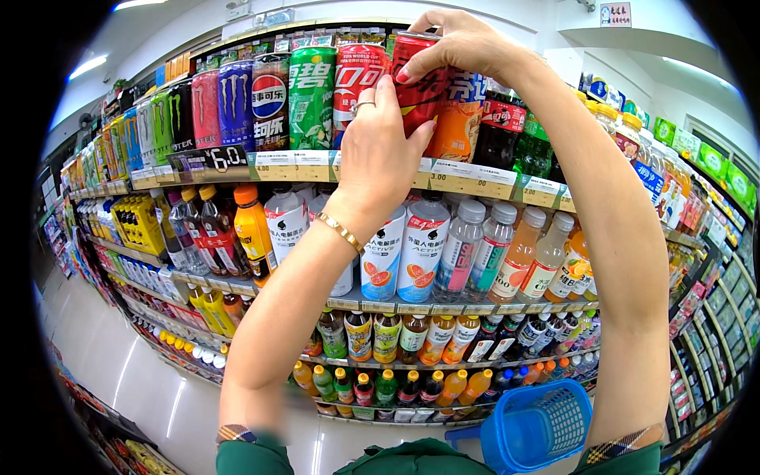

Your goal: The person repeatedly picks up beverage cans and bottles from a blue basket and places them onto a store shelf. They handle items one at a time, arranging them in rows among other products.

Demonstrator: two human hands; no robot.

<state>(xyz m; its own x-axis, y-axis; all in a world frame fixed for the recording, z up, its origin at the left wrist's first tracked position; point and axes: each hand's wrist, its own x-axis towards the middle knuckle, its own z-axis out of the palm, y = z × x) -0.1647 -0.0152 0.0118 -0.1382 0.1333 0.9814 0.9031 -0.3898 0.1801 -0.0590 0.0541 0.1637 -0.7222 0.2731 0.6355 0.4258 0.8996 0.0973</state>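
Note:
At the top shelf, my right hand (469, 50) grips a red cola can (418, 80) from above, its thumb across the front and fingers behind the top. My left hand (380, 139) is at the same can's lower part, with the can framed between its thumb and fingers. The left fingers also cover part of another red cola can (358, 65) on the left. A green Sprite can (312, 98) and a dark Pepsi can (271, 101) stand farther left. On the right is an orange-and-blue can (457, 119), partly behind the held can.
Price labels line the top shelf's front edge (469, 178). Below, bottled drinks (421, 249) fill several shelf rows. A blue plastic basket (504, 430) is at the lower right, beside a blue stool-like piece (463, 436). Pale floor (148, 380) shows at the lower left.

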